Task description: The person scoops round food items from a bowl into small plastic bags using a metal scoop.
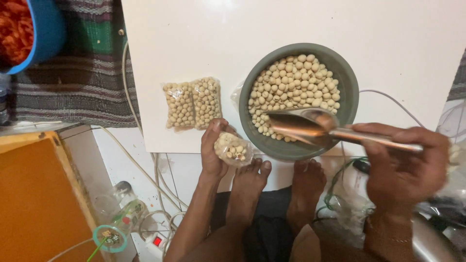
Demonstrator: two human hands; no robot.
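My left hand (213, 145) holds a small clear plastic bag (234, 149), partly filled with pale round nuts, at the near edge of a white board (204, 39). My right hand (405, 165) grips the handle of a metal scoop (303, 123), whose bowl hangs over the near rim of a grey bowl (350, 92). That bowl is heaped with the same pale round nuts (291, 87). Two filled clear bags of nuts (192, 103) lie side by side on the board, left of the bowl.
My bare feet (276, 187) rest on the white tiled floor below the board. A blue tub (46, 31) with orange contents sits top left on a striped cloth (82, 73). An orange-brown panel (36, 199), white cables (145, 170) and a lit power strip (156, 240) lie at the left.
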